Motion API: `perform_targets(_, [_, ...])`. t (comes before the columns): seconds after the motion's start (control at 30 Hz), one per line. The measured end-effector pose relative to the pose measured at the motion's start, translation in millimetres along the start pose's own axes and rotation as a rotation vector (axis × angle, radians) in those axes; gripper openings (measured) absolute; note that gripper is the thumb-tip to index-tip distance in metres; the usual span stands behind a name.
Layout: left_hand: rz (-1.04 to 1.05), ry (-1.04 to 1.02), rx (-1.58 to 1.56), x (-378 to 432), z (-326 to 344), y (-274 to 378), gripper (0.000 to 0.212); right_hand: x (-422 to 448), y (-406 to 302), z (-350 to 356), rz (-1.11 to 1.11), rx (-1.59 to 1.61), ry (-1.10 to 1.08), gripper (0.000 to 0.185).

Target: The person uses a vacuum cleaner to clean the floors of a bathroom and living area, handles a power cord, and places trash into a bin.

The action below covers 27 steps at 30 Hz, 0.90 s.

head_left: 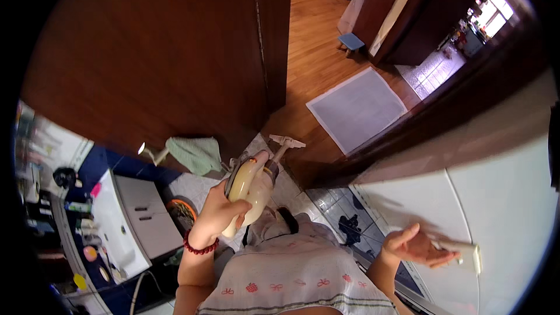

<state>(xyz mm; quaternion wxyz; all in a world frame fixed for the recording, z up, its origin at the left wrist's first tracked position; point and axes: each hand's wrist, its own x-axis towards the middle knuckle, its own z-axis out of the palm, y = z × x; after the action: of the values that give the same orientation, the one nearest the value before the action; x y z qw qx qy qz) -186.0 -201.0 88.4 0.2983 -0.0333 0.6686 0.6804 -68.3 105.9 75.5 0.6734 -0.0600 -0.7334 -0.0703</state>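
My left hand [218, 212], with a dark red beaded bracelet at the wrist, is closed around the handle of a cream handheld vacuum cleaner [258, 192]. The cleaner points away from me, and its pale T-shaped nozzle [287, 141] is over the floor at the doorway. On the right, my right hand [420, 245] is empty, palm turned up and fingers apart. Just beyond its fingertips is a white fitting [476, 257] on a large white surface [494, 192]; contact between them cannot be made out.
A brown door [166, 65] with a green towel [197, 155] on its handle stands at the left. The washbasin [116, 227] is below it, beside an orange-rimmed bucket [183, 210]. A grey mat [361, 109] and a blue stool [351, 42] lie past the doorway.
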Motion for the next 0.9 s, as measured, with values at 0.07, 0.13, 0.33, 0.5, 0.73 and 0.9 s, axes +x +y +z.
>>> perform_targets(0.07, [-0.024,-0.041,0.063,39.5,-9.8,21.5,0.025,-3.0,-6.9,5.8,-0.035,-0.021,0.161,0.062])
perform_targets(0.13, [-0.023,-0.105,0.160,81.9,-16.1,44.5,0.026,-9.3,-29.4,26.6,-0.188,0.032,0.359,0.044])
perform_targets(0.33, [-0.082,-0.280,0.229,204.4,-16.6,101.7,0.022,-13.3,-84.9,88.3,0.058,0.232,-0.497,0.022])
perform_targets(0.5, [-0.114,-0.435,0.269,293.2,-2.2,143.0,0.024,1.5,-93.3,180.3,0.271,0.296,-0.478,0.027])
perform_targets(0.73, [-0.110,-0.563,0.295,387.1,25.0,172.3,0.021,-9.0,-75.5,250.7,0.357,0.102,-0.524,0.031])
perform_targets(0.9, [-0.121,-0.586,0.374,455.4,73.5,194.9,0.021,-43.3,-27.6,311.5,0.626,0.073,-0.573,0.031])
